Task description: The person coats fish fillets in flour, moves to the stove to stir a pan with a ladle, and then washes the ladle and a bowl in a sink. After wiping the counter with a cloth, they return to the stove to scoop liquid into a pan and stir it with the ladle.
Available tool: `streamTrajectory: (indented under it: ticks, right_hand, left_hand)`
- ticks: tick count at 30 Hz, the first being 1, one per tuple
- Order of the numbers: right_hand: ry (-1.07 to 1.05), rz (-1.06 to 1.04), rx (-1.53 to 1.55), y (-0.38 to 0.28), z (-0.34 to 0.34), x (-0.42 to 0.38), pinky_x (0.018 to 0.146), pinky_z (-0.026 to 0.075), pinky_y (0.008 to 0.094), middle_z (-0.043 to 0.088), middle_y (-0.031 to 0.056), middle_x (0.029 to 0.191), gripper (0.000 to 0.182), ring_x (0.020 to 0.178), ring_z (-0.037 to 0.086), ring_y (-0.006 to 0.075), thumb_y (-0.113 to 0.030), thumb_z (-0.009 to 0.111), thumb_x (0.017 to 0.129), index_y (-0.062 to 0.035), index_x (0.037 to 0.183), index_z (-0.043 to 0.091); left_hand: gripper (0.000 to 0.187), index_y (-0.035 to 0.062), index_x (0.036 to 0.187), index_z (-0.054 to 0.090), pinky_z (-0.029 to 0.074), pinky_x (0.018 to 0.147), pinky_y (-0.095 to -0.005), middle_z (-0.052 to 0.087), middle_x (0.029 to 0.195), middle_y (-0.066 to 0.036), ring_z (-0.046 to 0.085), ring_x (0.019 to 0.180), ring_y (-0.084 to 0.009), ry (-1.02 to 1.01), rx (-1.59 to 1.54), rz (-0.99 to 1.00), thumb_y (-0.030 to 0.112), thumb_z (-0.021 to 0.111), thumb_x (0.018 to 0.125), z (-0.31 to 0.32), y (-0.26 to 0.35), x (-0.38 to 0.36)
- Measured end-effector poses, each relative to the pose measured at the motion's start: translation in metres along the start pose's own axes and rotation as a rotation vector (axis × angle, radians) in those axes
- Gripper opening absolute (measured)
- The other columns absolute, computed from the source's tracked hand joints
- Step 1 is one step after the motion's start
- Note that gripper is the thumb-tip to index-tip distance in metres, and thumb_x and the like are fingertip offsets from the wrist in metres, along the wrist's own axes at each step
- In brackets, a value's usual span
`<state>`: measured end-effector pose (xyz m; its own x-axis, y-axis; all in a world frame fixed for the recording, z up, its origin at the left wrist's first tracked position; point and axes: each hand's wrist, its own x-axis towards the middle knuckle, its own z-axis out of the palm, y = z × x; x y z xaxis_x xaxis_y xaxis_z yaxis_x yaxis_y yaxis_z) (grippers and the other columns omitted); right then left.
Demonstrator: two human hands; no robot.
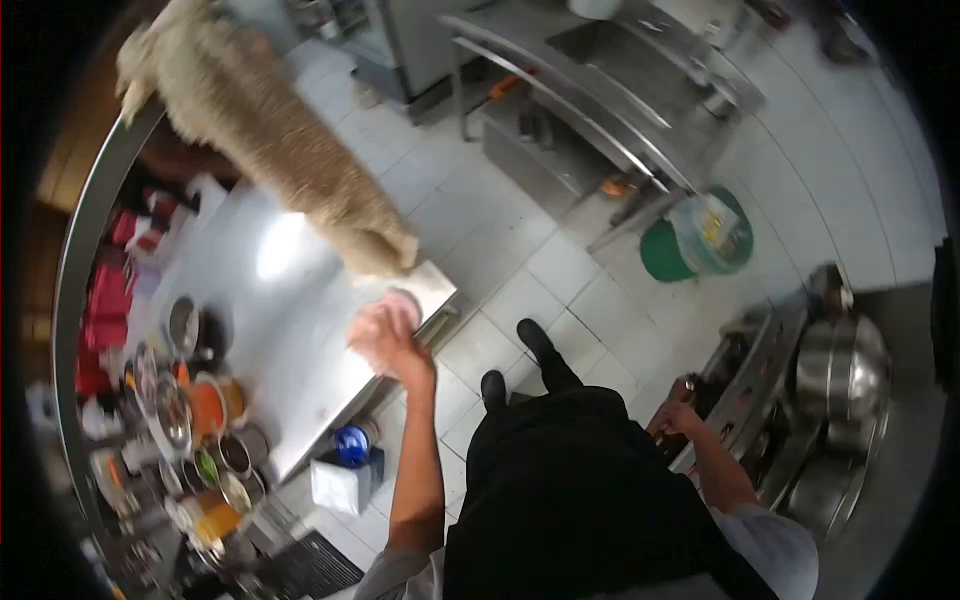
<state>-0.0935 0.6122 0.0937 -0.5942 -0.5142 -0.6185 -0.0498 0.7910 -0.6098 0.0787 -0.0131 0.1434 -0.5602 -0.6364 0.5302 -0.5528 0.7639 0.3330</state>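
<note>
My left hand point(402, 357) is stretched over the near corner of the steel table, its fingers on a crumpled pink cloth point(404, 304) that shows past them. Just beyond the cloth, a long beige fuzzy thing point(290, 140) lies across the table's end and reaches to the far left. On my other side, my right hand point(681, 421) is closed at the front edge of the stove point(735, 400). What it grips is small and dark, and I cannot tell what it is.
Pots and tubs of food point(215, 400) crowd the table's left end. A blue-lidded container point(352, 445) is below its edge. A green bin point(668, 250) stands near the steel sink point(610, 50). A large metal pot point(842, 368) sits on the right.
</note>
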Motion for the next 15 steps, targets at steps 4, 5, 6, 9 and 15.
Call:
streamTrajectory:
  ticks: [4, 5, 6, 9, 15]
  right_hand:
    - [0.037, 0.314, 0.999, 0.009, 0.057, -0.03, 0.065, 0.052, 0.0327, 0.066, 0.0088, 0.082, 0.018, 0.076, 0.065, 0.0191, -0.019, 0.058, 0.093, -0.0017, 0.093, 0.064]
    - [0.278, 0.367, 0.873, -0.053, 0.065, -0.026, 0.071, 0.055, 0.0339, 0.066, 0.0096, 0.091, 0.026, 0.081, 0.066, 0.0213, -0.024, 0.057, 0.095, -0.0018, 0.108, 0.059]
    - [0.352, 0.319, 0.957, -0.113, 0.059, -0.026, 0.074, 0.056, 0.0354, 0.065, 0.011, 0.1, 0.032, 0.086, 0.067, 0.0229, -0.026, 0.057, 0.096, -0.0007, 0.116, 0.055]
    - [0.38, -0.015, 1.355, -0.206, 0.061, 0.01, 0.097, 0.048, 0.0446, 0.055, 0.0171, 0.127, 0.041, 0.112, 0.058, 0.0292, -0.035, 0.051, 0.099, -0.0054, 0.128, 0.049]
    - [0.402, -0.317, 1.706, -0.261, 0.079, 0.028, 0.091, 0.049, 0.0372, 0.06, 0.0094, 0.117, 0.04, 0.106, 0.06, 0.0227, -0.028, 0.055, 0.097, -0.0054, 0.13, 0.049]
  left_hand:
    - [0.047, 0.0037, 0.121, 0.062, 0.046, 0.093, -0.0413, 0.06, 0.122, -0.018, 0.057, 0.112, -0.0289, -0.216, -0.402, 0.217, -0.011, 0.047, 0.079, 0.038, 0.095, 0.041]
    - [0.045, 0.0049, 0.123, 0.061, 0.049, 0.079, -0.036, 0.062, 0.114, -0.013, 0.061, 0.098, -0.0223, -0.537, -0.823, -0.071, -0.008, 0.045, 0.083, 0.051, 0.115, 0.038]
    - [0.043, 0.0062, 0.124, 0.061, 0.052, 0.065, -0.0307, 0.065, 0.106, -0.008, 0.064, 0.084, -0.0157, -0.877, -1.192, -0.391, -0.006, 0.043, 0.087, 0.057, 0.137, 0.034]
    - [0.032, 0.0077, 0.127, 0.058, 0.056, 0.068, -0.0315, 0.065, 0.109, -0.012, 0.068, 0.089, -0.0197, -1.241, -1.349, -0.235, 0.006, 0.05, 0.096, 0.011, 0.22, 0.005]
    - [0.038, 0.0045, 0.122, 0.061, 0.036, 0.107, -0.0394, 0.045, 0.143, -0.02, 0.041, 0.135, -0.0295, -0.873, -0.992, 0.921, 0.003, 0.062, 0.084, 0.004, 0.252, -0.064]
